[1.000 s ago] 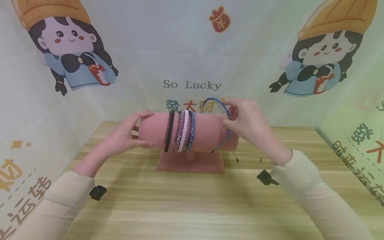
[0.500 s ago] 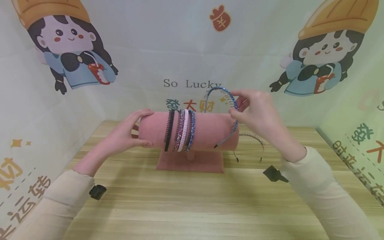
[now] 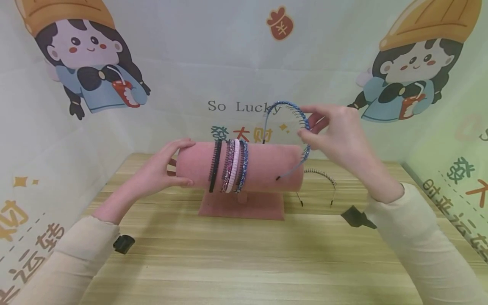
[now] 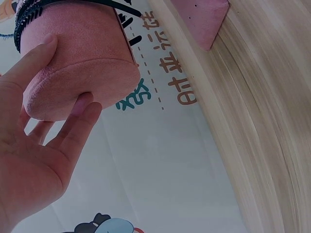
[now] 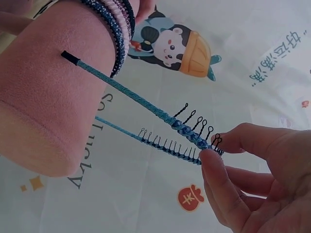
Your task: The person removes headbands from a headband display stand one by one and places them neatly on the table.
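Note:
My left hand grips the left end of a pink padded headband stand. In the left wrist view, the thumb lies along the roll and other fingers touch its end face. My right hand pinches a blue toothed headband near the middle of its arch. That headband is tilted above the roll's right end, one tip in front of the roll and the other behind its top edge. A black headband, a purple glittery one, a pale pink one and a blue glittery one circle the roll.
Another thin toothed headband lies on the wooden table, right of the stand's base. A printed cloth rises behind the table and at both sides. Black straps and mounts are at both sleeves.
My right hand has lifted the blue headband up and to the right, off the roll's right part. The thin headband on the table has come into fuller view. My left hand stays put.

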Motion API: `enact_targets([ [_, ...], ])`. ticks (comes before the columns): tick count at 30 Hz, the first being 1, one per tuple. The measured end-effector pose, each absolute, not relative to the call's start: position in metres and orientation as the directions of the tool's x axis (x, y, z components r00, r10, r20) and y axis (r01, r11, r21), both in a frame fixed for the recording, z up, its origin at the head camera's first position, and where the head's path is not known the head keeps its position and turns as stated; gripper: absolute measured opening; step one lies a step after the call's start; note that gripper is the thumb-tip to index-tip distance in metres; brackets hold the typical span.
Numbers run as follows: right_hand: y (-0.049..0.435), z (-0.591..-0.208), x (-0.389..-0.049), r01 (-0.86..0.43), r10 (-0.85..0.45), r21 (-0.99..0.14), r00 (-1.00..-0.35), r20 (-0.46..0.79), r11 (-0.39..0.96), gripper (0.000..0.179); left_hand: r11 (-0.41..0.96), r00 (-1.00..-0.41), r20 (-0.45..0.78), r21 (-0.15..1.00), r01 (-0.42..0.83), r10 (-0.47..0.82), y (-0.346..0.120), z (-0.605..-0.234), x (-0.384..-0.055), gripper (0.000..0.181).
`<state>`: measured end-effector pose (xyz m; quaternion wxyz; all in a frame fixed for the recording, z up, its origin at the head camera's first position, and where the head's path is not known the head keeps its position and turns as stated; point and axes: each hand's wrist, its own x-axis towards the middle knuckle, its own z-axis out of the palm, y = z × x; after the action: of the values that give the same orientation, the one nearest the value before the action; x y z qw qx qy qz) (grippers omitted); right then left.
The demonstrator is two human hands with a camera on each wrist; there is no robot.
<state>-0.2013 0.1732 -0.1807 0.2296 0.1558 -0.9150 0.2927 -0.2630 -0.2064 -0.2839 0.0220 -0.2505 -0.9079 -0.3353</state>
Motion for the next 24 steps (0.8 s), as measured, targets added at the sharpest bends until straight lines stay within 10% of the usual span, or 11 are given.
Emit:
enact_targets([
  [24, 0.189, -0.170, -0.194, -0.454, -0.114, -0.479, -0.804, 0.583, 0.752, 0.043, 0.656, -0.877, 0.201, 0.597, 0.463, 0.436, -0.207, -0.285, -0.264, 0.091],
])
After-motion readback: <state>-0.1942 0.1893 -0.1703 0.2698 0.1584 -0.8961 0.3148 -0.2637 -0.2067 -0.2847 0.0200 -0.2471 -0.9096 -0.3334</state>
